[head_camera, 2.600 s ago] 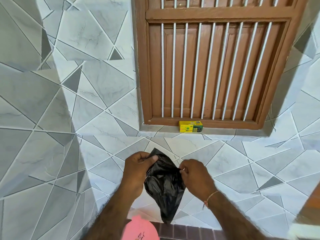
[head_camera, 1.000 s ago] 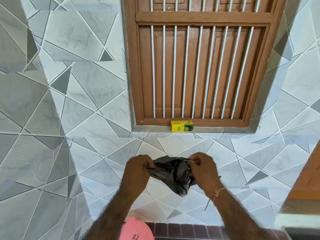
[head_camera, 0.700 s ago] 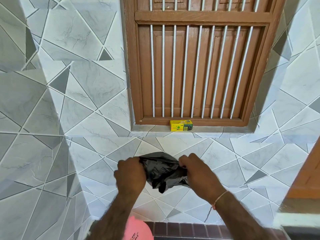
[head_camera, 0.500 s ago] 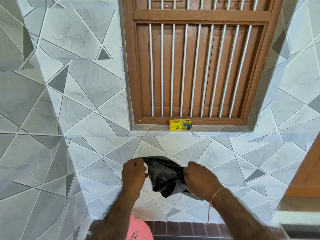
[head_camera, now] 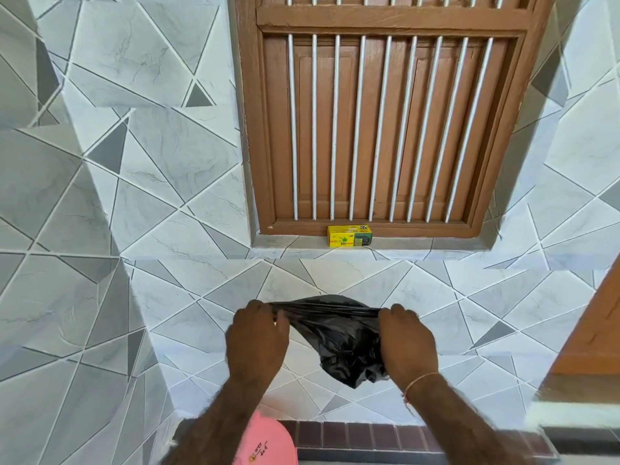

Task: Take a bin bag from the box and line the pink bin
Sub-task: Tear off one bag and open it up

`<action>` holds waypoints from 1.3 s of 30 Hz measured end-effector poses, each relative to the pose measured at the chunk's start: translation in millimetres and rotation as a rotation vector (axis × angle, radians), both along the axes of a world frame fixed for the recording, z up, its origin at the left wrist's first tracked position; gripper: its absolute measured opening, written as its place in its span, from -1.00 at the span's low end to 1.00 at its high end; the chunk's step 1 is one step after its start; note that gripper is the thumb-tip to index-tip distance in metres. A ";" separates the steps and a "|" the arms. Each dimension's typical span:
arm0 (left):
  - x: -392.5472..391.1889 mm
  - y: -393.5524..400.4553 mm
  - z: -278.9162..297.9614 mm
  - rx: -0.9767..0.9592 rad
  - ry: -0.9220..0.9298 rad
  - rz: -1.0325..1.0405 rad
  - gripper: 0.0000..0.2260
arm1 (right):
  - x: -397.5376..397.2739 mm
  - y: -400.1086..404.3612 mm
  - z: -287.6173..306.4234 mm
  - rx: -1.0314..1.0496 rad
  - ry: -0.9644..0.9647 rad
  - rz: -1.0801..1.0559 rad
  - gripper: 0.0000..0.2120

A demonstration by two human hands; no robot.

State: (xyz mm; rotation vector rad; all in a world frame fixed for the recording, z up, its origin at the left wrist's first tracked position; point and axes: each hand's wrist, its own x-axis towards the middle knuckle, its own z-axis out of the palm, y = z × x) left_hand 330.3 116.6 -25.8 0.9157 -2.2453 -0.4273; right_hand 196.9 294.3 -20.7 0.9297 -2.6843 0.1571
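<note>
A crumpled black bin bag [head_camera: 339, 337] hangs in front of the tiled wall, its top edge stretched between my two hands. My left hand [head_camera: 256, 337] grips the bag's left end. At the right end, my right hand [head_camera: 407, 340] pinches the rim, with a thread band on its wrist. The bag's body sags down below my right hand. The yellow and green bin bag box [head_camera: 349, 235] lies on the window sill above. Part of the pink bin [head_camera: 268, 443] shows at the bottom edge, below my left forearm.
A brown wooden window [head_camera: 385, 122] with white bars fills the wall above the sill. Grey and white tiles [head_camera: 100, 229] cover the walls. A dark brick strip [head_camera: 362, 436] runs along the floor. A brown wooden edge [head_camera: 593, 347] stands at the right.
My hands have pulled apart and stretched the bag's top edge wide. Earlier the bag hung long and bunched between hands held close together.
</note>
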 end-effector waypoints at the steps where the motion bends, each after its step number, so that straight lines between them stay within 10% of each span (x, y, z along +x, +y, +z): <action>1: -2.8 3.4 3.3 0.186 0.190 0.035 -0.88 | 2.1 -2.4 -4.3 0.001 0.017 0.022 -0.69; 5: -15.2 -8.7 3.8 0.598 0.531 0.129 -0.91 | 8.0 -8.6 -16.8 0.085 0.018 0.184 -0.63; 11: 1.0 -35.5 -22.7 -0.410 -0.186 -0.236 -0.65 | -11.5 3.0 -9.8 0.019 -0.201 0.057 -0.76; 14: 10.8 -47.8 -30.7 -0.455 -0.348 -0.271 -0.67 | -21.4 9.2 -5.5 -0.132 -0.262 -0.054 -0.64; 22: 4.9 -28.4 -9.4 0.477 0.286 -0.227 -0.64 | -19.6 4.2 -7.9 0.051 0.052 -0.003 -0.62; 29: -2.2 -24.9 -1.1 -0.058 -0.416 -0.129 -0.86 | -27.6 5.9 -12.6 0.165 -0.010 0.049 -0.77; 34: -8.3 -25.8 -8.0 0.286 -0.022 0.186 -0.79 | -23.7 3.1 -7.3 -0.126 -0.123 -0.065 -0.74; 39: -12.0 -12.8 -12.2 0.512 0.362 0.083 -0.95 | -21.3 7.4 -14.1 -0.111 0.002 -0.059 -0.91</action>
